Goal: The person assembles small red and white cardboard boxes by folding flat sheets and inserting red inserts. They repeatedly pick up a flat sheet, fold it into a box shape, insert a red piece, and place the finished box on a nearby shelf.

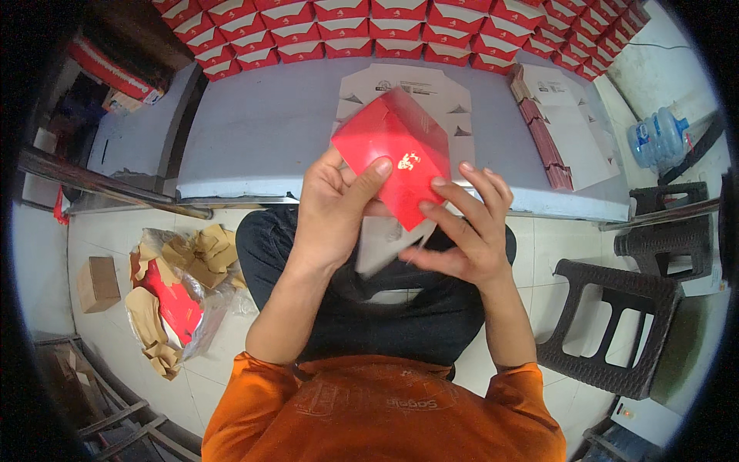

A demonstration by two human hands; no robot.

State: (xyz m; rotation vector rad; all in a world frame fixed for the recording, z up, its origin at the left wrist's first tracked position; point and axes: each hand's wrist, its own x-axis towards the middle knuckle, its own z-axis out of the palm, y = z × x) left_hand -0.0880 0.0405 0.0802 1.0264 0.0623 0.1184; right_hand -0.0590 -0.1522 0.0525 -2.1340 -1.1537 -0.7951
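Note:
In front of me, above my lap, I hold a red carton (389,146) with a gold emblem, partly folded and tilted. My left hand (327,204) grips its left side, the thumb pressed on the red face and the fingers behind. At the lower right edge, my right hand (469,235) has two fingertips on the red face, with its thumb beside a blurred white flap (389,242) that hangs below. Behind the carton, white flat card blanks (404,77) with notched edges lie on the table.
Rows of red-and-white boxes (346,31) are stacked along the back of the grey table (254,131). A pile of folded blanks (550,115) lies at the right. Dark plastic stools (570,331) and a water jug (658,138) stand right; torn brown paper wrapping (204,254) lies left on the floor.

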